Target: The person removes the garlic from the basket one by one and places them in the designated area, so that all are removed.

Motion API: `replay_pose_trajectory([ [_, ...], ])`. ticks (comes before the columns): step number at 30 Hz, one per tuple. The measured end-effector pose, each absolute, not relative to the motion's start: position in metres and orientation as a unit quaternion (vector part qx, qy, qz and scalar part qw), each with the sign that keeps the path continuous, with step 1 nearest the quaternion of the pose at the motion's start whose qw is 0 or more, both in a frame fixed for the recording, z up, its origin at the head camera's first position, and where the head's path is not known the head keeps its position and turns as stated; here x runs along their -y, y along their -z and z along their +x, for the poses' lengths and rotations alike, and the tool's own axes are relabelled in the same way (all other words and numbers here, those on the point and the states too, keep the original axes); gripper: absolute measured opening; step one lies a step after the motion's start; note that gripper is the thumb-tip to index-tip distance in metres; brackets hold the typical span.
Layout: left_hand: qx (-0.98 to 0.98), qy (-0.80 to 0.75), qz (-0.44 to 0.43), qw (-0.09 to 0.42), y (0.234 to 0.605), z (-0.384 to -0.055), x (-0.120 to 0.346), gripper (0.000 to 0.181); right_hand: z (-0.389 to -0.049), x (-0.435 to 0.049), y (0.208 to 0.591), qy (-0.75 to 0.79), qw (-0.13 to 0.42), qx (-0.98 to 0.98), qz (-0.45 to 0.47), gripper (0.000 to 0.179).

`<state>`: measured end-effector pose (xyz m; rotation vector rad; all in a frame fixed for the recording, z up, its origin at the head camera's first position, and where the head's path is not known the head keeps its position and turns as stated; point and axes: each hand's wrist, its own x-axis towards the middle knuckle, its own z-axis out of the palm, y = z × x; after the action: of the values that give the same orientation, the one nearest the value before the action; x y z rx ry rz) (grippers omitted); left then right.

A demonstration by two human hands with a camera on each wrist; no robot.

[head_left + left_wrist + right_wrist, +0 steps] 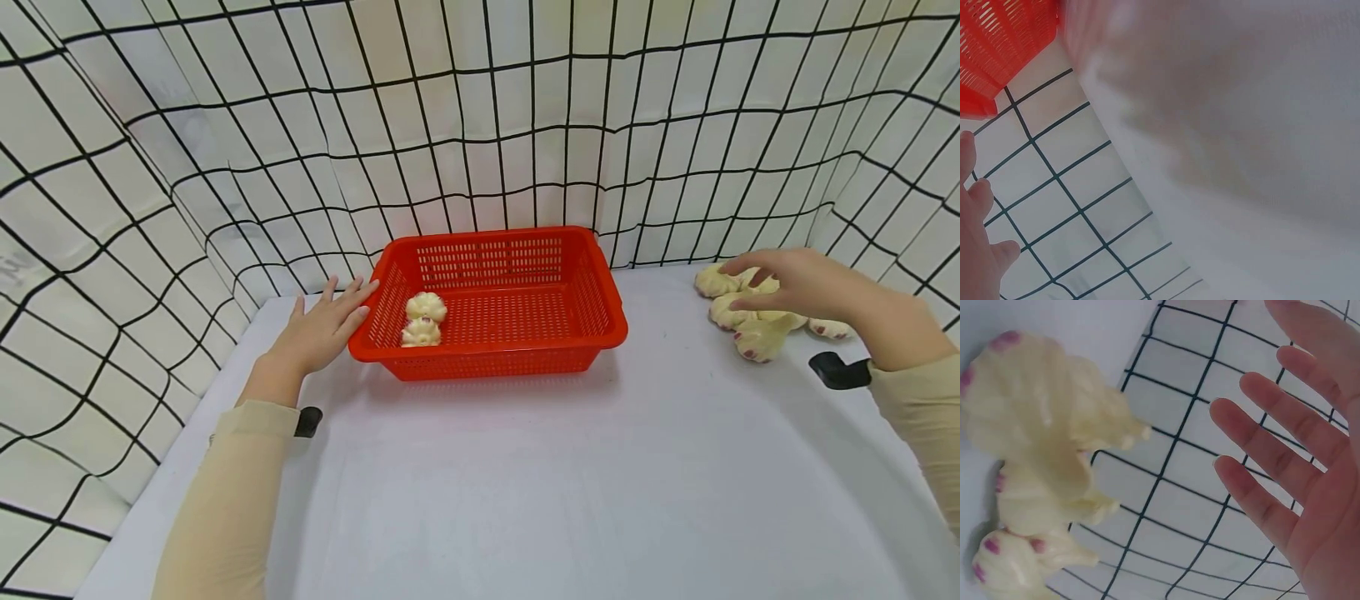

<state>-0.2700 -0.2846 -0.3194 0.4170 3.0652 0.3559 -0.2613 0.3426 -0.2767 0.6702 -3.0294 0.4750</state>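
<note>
A red plastic basket (pixel 487 363) stands on the table, with two garlic bulbs (pixel 422 332) lying one behind the other at its left end. My left hand (pixel 318 329) is at the basket's left side, fingers spread, the fingertips at its rim. Over on the right, my right hand (pixel 817 283) hovers above a cluster of several garlic bulbs (pixel 759 337) and partly covers them in the head view. In the right wrist view its fingers (pixel 1279 456) are apart and hold nothing. Purple-marked garlic bulbs (pixel 1029 400) lie beside that hand.
Black grid netting (pixel 487 108) over white walls encloses the back and both sides. The white tabletop (pixel 487 483) stretches in front of the basket. Black wrist mounts (pixel 838 372) sit at both sleeves.
</note>
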Motion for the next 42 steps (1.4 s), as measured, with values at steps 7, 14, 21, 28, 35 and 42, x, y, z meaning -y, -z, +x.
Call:
replay_pose_trajectory([
  [7,-0.985,-0.111,0.135,0.015,0.318,-0.271,0.284,0.064,-0.258,-0.309,0.259,-0.192,-0.003,0.956,0.224,0.045],
  [14,-0.985,-0.110,0.135,0.015,0.319,-0.269,0.286,0.064,-0.259,-0.266,0.249,-0.216,0.002,0.941,0.260,0.040],
  [21,-0.985,-0.112,0.134,0.015,0.320,-0.268,0.287,0.064,-0.271,-0.228,0.257,-0.271,0.006,0.911,0.312,0.035],
  [28,-0.985,-0.116,0.130,0.017,0.321,-0.270,0.287,0.064,-0.283,-0.189,0.265,-0.296,0.008,0.895,0.333,0.033],
  [35,-0.985,-0.113,0.131,0.014,0.321,-0.270,0.286,0.064,-0.296,-0.153,0.258,-0.312,-0.008,0.875,0.370,0.032],
  [42,-0.984,-0.118,0.131,0.015,0.322,-0.270,0.287,0.065,-0.306,-0.121,0.247,-0.292,-0.017,0.868,0.401,0.033],
])
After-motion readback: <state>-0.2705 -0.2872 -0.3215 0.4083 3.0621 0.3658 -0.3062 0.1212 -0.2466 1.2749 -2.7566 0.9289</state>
